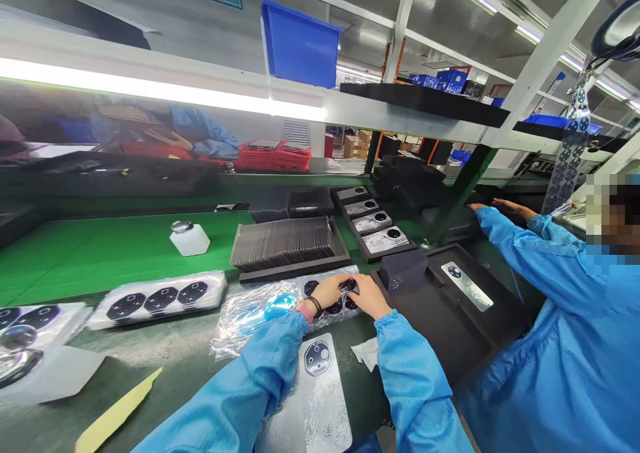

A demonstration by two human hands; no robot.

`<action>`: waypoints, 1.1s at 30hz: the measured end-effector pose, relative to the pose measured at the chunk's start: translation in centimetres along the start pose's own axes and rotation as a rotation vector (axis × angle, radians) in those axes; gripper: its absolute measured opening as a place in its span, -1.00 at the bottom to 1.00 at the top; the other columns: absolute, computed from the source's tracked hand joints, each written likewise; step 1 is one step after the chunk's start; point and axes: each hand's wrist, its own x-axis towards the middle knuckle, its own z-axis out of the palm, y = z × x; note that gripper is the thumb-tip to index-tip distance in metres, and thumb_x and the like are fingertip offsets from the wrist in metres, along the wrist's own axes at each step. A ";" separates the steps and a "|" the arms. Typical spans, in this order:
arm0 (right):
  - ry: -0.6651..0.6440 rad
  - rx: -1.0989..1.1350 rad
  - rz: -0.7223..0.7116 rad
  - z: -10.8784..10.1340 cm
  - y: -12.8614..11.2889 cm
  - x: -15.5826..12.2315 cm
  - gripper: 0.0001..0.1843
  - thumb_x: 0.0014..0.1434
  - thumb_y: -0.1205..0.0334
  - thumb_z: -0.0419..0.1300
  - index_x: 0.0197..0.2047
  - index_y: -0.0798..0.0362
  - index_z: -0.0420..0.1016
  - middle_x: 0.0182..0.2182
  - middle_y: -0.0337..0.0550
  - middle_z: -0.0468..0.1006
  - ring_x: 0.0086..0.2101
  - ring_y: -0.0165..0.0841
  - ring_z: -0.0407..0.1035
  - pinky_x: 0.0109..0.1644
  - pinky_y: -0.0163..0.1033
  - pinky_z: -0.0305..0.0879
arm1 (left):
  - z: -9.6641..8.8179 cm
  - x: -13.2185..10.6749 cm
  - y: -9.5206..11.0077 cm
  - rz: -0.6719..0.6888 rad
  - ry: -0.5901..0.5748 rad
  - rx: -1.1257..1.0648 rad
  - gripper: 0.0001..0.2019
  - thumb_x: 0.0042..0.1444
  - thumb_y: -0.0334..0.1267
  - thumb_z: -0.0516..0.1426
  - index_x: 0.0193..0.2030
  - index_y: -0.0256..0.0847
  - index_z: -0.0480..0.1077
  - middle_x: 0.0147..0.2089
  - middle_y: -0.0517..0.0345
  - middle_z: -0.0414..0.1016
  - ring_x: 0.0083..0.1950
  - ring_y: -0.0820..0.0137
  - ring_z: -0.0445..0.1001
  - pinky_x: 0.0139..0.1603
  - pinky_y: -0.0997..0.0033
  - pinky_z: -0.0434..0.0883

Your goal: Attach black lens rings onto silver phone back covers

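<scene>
My left hand [327, 293], a dark bracelet at its wrist, is closed with its fingertips pinched at a black camera lens cover [352, 285]. From the other side my right hand [371, 298] pinches the same small piece. Both hands are over a clear plastic sheet [324, 281] with several black lens covers on it, partly hidden by my fingers. Just below my hands a silvery phone back panel [326, 393] lies flat, a dark camera plate at its top. Crumpled clear film [243, 316] and a shiny blue round object [280, 306] are beside my left wrist.
A rack of thin dark panels [285, 243] and a tray of several phone backs [367, 256] stand behind. Stacked lens sheets [163, 297], a white bottle [190, 239] and a yellow strip [120, 409] are leftward. A co-worker [555, 333] is at right, near a black tray [440, 326].
</scene>
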 end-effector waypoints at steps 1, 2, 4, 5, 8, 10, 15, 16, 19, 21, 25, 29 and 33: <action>-0.010 0.017 -0.014 -0.2 0.0 0.0 -0.71 0.04 0.35 0.25 -0.11 0.07 0.50 -0.12 -0.06 0.55 -0.08 -0.20 0.39 0.00 -0.17 0.29 | 0.0 -0.1 -0.1 -0.005 0.005 0.002 -0.73 0.25 -0.22 0.13 0.06 -0.22 0.36 0.11 -0.02 0.39 0.05 0.21 0.44 0.04 0.04 0.43; -0.021 0.033 -0.028 -0.3 0.0 -0.1 -0.67 -0.02 0.31 0.32 -0.12 0.06 0.50 -0.14 -0.08 0.56 -0.09 -0.19 0.40 0.00 -0.16 0.30 | -0.1 -0.2 -0.2 -0.013 0.013 0.005 -0.73 0.25 -0.22 0.13 0.06 -0.23 0.36 0.11 -0.02 0.40 0.04 0.21 0.44 0.04 0.04 0.43; -0.037 0.060 -0.054 -0.5 0.1 -0.2 -0.59 -0.13 0.26 0.40 -0.14 0.03 0.51 -0.17 -0.11 0.56 -0.10 -0.17 0.41 0.00 -0.14 0.29 | -0.1 -0.7 -0.4 -0.040 0.045 0.011 -0.73 0.25 -0.22 0.13 0.06 -0.23 0.36 0.10 -0.02 0.41 0.03 0.22 0.45 0.02 0.05 0.44; -0.044 0.069 -0.063 -0.6 0.1 -0.3 -0.56 -0.17 0.25 0.42 -0.15 0.03 0.51 -0.17 -0.12 0.56 -0.10 -0.16 0.41 0.02 -0.12 0.28 | -0.1 -1.1 -0.6 -0.057 0.066 0.015 -0.72 0.25 -0.22 0.13 0.07 -0.24 0.35 0.09 -0.02 0.41 0.02 0.22 0.46 0.00 0.06 0.45; -0.062 0.083 -0.059 -0.5 0.4 -0.4 -0.44 -0.23 0.26 0.45 -0.10 0.05 0.47 -0.12 -0.07 0.54 -0.05 -0.12 0.39 0.04 -0.09 0.27 | -0.2 -2.6 -1.2 -0.099 0.143 0.033 -0.70 0.26 -0.22 0.13 0.10 -0.22 0.34 0.12 -0.03 0.39 0.03 0.21 0.46 0.01 0.05 0.46; -0.075 0.082 -0.038 -0.3 0.6 -0.4 -0.34 -0.27 0.27 0.46 -0.03 0.08 0.42 -0.06 -0.02 0.51 -0.01 -0.09 0.36 0.02 -0.08 0.28 | -0.2 -3.8 -1.6 -0.112 0.199 0.052 -0.68 0.25 -0.26 0.14 0.12 -0.21 0.33 0.18 -0.05 0.36 0.11 0.17 0.42 0.08 -0.02 0.41; -0.106 0.071 -0.007 -0.2 0.7 -0.6 -0.31 -0.27 0.28 0.46 -0.01 0.07 0.38 -0.04 -0.02 0.47 0.02 -0.07 0.32 -0.03 -0.09 0.29 | -1.0 -6.9 -2.7 -0.143 0.324 0.117 -0.50 0.13 -0.58 0.01 0.21 -0.22 0.28 0.31 -0.03 0.29 0.29 0.21 0.29 0.32 0.08 0.23; -0.113 0.068 -0.004 -0.3 0.7 -0.7 -0.33 -0.25 0.28 0.45 -0.01 0.07 0.38 -0.03 -0.03 0.47 0.03 -0.08 0.32 -0.03 -0.10 0.28 | -1.2 -7.6 -3.0 -0.149 0.345 0.130 -0.46 0.10 -0.59 -0.03 0.23 -0.21 0.28 0.31 0.01 0.28 0.30 0.24 0.28 0.33 0.14 0.23; -0.130 0.050 0.012 -0.7 0.4 -0.9 -0.35 -0.22 0.28 0.43 -0.01 0.08 0.37 0.00 -0.01 0.44 0.06 -0.08 0.29 -0.04 -0.12 0.28 | -2.0 -9.5 -4.0 -0.169 0.406 0.170 -0.43 0.06 -0.55 -0.07 0.25 -0.22 0.26 0.32 0.06 0.28 0.30 0.27 0.27 0.32 0.17 0.25; -0.141 0.030 0.023 -0.9 0.3 -0.9 -0.38 -0.20 0.28 0.43 -0.03 0.09 0.36 -0.01 -0.01 0.44 0.06 -0.08 0.29 -0.04 -0.13 0.28 | -2.4 -10.7 -4.8 -0.187 0.444 0.194 -0.43 0.06 -0.51 -0.08 0.25 -0.26 0.26 0.30 0.05 0.29 0.30 0.27 0.28 0.30 0.17 0.26; -0.162 -0.014 0.041 -1.0 0.1 -0.8 -0.44 -0.19 0.28 0.41 -0.08 0.07 0.37 -0.03 -0.02 0.45 0.05 -0.07 0.29 -0.06 -0.11 0.26 | -3.2 -12.5 -6.2 -0.226 0.508 0.233 -0.45 0.07 -0.45 -0.08 0.24 -0.31 0.27 0.28 -0.01 0.32 0.29 0.23 0.30 0.29 0.15 0.28; -0.171 -0.047 0.051 -1.1 0.0 -0.7 -0.43 -0.20 0.28 0.42 -0.07 0.03 0.37 -0.01 -0.04 0.45 0.05 -0.07 0.30 -0.06 -0.10 0.26 | -3.9 -14.1 -7.3 -0.253 0.546 0.255 -0.46 0.09 -0.43 -0.08 0.24 -0.27 0.28 0.27 0.03 0.33 0.28 0.26 0.31 0.28 0.18 0.27; -0.181 -0.071 0.061 -1.3 0.0 -0.6 -0.42 -0.19 0.28 0.42 -0.06 0.03 0.37 0.00 -0.03 0.45 0.05 -0.08 0.30 -0.05 -0.10 0.26 | -4.3 -15.2 -8.1 -0.283 0.569 0.274 -0.47 0.10 -0.42 -0.08 0.24 -0.22 0.28 0.26 0.08 0.35 0.26 0.29 0.33 0.26 0.25 0.30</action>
